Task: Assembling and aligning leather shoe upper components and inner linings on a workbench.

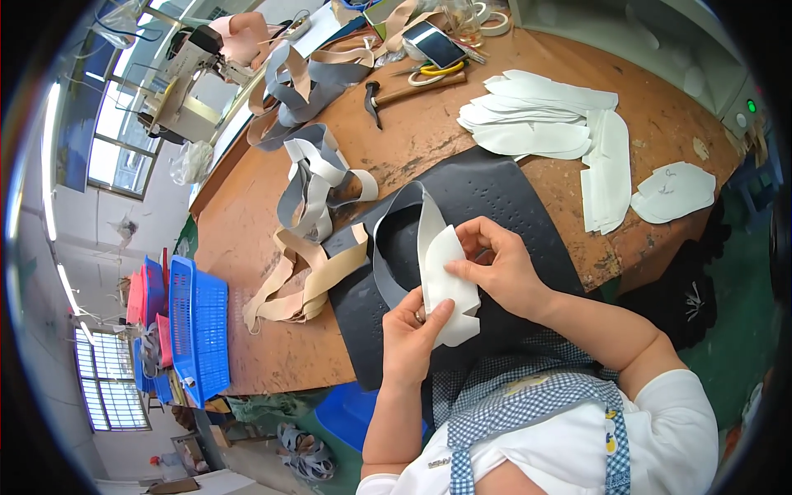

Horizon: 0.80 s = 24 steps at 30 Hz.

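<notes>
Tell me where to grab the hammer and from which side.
Probably best to grip the hammer by its slim wooden handle, close to the dark head, coming from the wearer's side. It lies flat with the handle running crosswise, and the scissors crowd the handle's far side.

"What's lying on the table (239, 239)?"
"A mat (528, 214) is lying at its near edge, under a cut piece (454, 289)."
"Around that?"
"Strips (330, 276) are lying left, stacked panels (536, 115) behind and right; a hammer (421, 89) is resting farther back, beside scissors (425, 81). A plastic basket (200, 330) is standing left of the table."
</notes>
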### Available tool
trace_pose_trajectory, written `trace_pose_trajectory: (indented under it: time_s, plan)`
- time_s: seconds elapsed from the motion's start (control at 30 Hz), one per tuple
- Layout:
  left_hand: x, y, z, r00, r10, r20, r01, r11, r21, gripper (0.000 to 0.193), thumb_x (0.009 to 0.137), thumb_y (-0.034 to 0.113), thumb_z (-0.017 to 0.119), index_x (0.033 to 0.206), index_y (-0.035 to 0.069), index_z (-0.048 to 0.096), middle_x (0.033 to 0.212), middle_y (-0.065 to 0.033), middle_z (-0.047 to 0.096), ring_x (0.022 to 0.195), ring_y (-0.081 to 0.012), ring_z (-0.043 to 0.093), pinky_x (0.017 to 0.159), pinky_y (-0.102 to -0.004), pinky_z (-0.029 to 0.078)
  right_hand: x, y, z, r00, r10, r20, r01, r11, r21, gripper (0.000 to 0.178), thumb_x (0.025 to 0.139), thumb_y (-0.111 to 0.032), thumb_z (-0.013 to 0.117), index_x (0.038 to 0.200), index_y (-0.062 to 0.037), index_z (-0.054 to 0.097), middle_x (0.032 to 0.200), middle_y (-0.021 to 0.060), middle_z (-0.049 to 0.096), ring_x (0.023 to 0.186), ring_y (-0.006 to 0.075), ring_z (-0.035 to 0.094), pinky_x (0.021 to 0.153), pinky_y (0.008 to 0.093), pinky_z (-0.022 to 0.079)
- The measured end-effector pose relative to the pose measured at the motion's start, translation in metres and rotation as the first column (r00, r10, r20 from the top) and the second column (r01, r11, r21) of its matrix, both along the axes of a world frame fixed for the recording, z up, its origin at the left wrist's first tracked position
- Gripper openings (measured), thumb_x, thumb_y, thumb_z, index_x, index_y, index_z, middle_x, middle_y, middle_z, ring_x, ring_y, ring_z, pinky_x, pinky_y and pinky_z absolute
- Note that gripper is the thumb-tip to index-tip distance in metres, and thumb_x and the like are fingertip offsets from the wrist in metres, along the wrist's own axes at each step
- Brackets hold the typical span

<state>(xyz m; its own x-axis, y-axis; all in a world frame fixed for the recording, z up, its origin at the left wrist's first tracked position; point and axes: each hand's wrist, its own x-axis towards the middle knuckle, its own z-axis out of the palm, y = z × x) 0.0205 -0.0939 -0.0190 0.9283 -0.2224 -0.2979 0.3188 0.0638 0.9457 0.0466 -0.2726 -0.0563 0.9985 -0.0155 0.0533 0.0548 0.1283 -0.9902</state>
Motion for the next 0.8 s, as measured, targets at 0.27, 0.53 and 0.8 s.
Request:
trace_pose_trajectory:
  time_s: [0.27,0.53,0.8]
  plan:
    - [-0.007,0.005,-0.001,1.0,0.02,0.005,-0.02,1.0,-0.022,0.04,0.094,0.006,0.071,0.128,-0.01,0.059,0.107,-0.0121,0.072,0.089,-0.013,0.07,0.08,-0.0266,0.056,0.004,0.0,-0.006,0.997,0.039,-0.059,-0.044,0.996,-0.08,0.038,0.089,-0.011,0.075,0.12,-0.0013,0.055,0.099,0.0056,0.069,0.085,0.0091,0.065,0.074,0.0251,0.052]
    - [-0.02,0.003,0.001,0.998,0.055,-0.004,-0.056,0.996,-0.074,0.037,0.091,0.001,0.073,0.125,-0.01,0.062,0.106,-0.0117,0.072,0.09,-0.0112,0.068,0.081,-0.025,0.055,0.001,0.005,-0.003,0.852,0.223,-0.474,0.093,0.826,0.556,0.066,0.085,-0.009,0.08,0.135,0.005,0.04,0.117,0.0176,0.064,0.095,0.0211,0.068,0.082,0.0329,0.057]
    - [0.0,0.025,0.015,0.965,-0.204,0.164,0.085,0.836,0.542,0.02,0.088,0.005,0.077,0.102,-0.009,0.071,0.084,-0.0049,0.074,0.071,-0.007,0.065,0.066,-0.021,0.051,0.006,-0.014,-0.004,0.957,0.05,-0.284,0.007,0.981,0.194,0.062,0.085,-0.001,0.076,0.136,0.002,0.041,0.099,0.015,0.073,0.087,0.0192,0.073,0.07,0.031,0.06]
